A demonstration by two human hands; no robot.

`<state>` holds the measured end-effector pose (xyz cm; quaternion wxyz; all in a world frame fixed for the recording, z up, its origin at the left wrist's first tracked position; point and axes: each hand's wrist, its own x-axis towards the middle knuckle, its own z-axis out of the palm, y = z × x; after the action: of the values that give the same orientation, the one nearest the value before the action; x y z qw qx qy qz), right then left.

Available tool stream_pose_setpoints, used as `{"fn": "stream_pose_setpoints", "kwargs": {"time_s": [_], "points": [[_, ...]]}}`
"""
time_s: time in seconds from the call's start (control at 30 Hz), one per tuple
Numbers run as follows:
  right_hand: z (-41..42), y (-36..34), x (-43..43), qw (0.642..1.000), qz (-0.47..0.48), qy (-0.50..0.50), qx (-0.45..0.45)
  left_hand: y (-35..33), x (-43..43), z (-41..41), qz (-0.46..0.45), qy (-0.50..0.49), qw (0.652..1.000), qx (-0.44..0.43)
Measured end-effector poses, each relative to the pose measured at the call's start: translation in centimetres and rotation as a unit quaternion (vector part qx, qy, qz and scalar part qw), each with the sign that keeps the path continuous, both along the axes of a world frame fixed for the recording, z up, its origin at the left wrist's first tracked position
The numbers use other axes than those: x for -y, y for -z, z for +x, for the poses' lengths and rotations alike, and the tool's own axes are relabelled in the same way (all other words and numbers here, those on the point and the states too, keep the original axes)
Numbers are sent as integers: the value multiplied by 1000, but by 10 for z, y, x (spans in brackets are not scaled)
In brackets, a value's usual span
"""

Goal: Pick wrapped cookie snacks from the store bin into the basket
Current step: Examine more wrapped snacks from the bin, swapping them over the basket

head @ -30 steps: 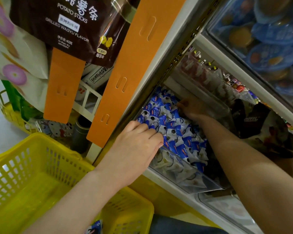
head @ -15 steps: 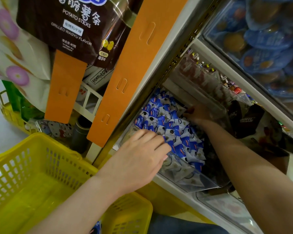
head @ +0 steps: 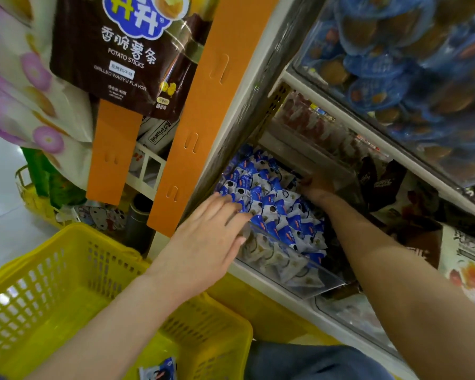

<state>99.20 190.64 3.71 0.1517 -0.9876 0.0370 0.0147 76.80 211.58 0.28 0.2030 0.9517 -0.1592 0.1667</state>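
Down at the bin [head: 299, 281], the left hand [head: 206, 248] lies flat, its fingers [head: 231, 212] straight and close together, tips touching the snacks [head: 272, 204]. The right hand [head: 317, 186] rests at the pile's far end, and whether it grips anything cannot be told. One pack [head: 158, 370] lies in the basket [head: 66, 270].

Both of the person's forearms are bare as far up as can be seen, the left forearm [head: 115, 319] slim and smooth in the light, the right forearm [head: 395, 270] broader in the view and lying in shadow. The left grip [head: 203, 242] is a bare hand with short, plain nails showing on the fingertips [head: 242, 240], while the right grip [head: 317, 185] is small in the view and dim, its fingers too blurred to make out. Low down between the arms, a stretch of blue denim-like cloth [head: 313, 360] covers a leg.
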Motion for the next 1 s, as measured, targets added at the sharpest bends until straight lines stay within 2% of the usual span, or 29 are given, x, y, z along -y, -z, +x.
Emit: {"fn": "stream_pose_setpoints", "kwargs": {"time_s": [0.2,0.33,0.43,0.6,0.7,0.8,0.83,0.9,0.93,1.0], "points": [[1,-3,1,999,-27,12,28,-6,-6,-5,-41,8,999,3],[-6,-14,-5,991,-63,42,110,-9,-3,-8,-29,37,999,10],[-16,-32,-10,979,-68,18,192,-9,1,-10,-31,50,998,6],[-57,-51,-23,968,12,-53,247,-1,-1,-10,-72,37,997,3],[-100,-51,-34,952,134,-108,252,-4,-1,-18,-164,23,986,-23],[-147,-44,-44,916,225,-184,277,-11,0,-26,-315,2,947,-58],[-162,-40,-47,906,243,-207,278,-12,-1,-29,-380,2,922,-76],[-188,-32,-55,883,264,-267,282,-16,-1,-36,-516,17,847,-125],[-199,-27,-59,872,273,-297,277,-17,-1,-39,-562,26,815,-139],[-216,-16,-67,860,281,-347,246,-14,-1,-41,-612,29,779,-137]]}}
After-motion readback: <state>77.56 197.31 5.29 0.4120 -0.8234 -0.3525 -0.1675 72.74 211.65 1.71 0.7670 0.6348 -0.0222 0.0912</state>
